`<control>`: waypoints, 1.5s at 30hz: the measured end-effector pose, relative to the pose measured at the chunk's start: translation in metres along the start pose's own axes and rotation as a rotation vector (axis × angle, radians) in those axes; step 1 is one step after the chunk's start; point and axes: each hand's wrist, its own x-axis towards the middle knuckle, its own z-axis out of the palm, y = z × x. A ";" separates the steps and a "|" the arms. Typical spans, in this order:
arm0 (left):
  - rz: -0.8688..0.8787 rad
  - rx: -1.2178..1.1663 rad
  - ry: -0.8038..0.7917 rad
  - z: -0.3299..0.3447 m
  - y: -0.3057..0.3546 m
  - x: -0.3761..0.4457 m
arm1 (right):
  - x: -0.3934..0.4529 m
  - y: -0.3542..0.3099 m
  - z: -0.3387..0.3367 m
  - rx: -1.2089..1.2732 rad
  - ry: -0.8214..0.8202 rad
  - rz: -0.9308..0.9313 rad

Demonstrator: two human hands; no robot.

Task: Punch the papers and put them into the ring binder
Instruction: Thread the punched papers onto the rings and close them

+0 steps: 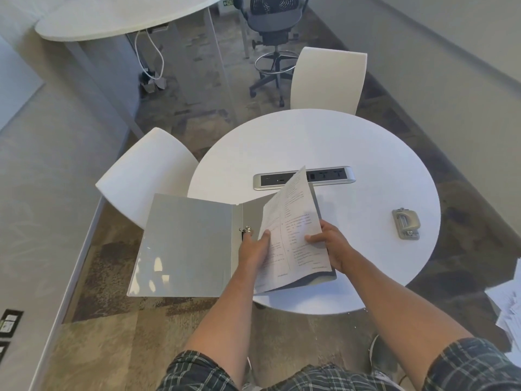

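Observation:
An open white ring binder point(183, 244) lies at the left edge of the round white table point(366, 153), its left cover hanging past the rim. Its metal rings point(246, 230) show at the spine. A stack of printed papers point(293, 232) is tilted up over the binder's right half. My left hand point(253, 249) grips the papers' left edge beside the rings. My right hand point(332, 246) holds their right edge, thumb on top. A grey metal hole punch point(406, 223) rests on the table to the right, apart from both hands.
A silver power strip point(332, 176) is set into the table's middle, partly behind the papers. Two white chairs point(146, 176) point(328, 80) stand at the left and far sides. More loose papers point(510, 309) lie at the right edge of view.

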 end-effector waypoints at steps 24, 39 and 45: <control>-0.040 -0.003 0.118 -0.031 -0.026 0.071 | 0.021 0.061 -0.007 -0.327 0.151 0.202; -0.078 -0.148 0.161 -0.030 -0.022 0.094 | 0.049 0.075 -0.011 -0.674 0.245 0.218; -0.100 -0.299 0.151 -0.029 -0.025 0.091 | 0.050 0.074 -0.009 -0.700 0.268 0.233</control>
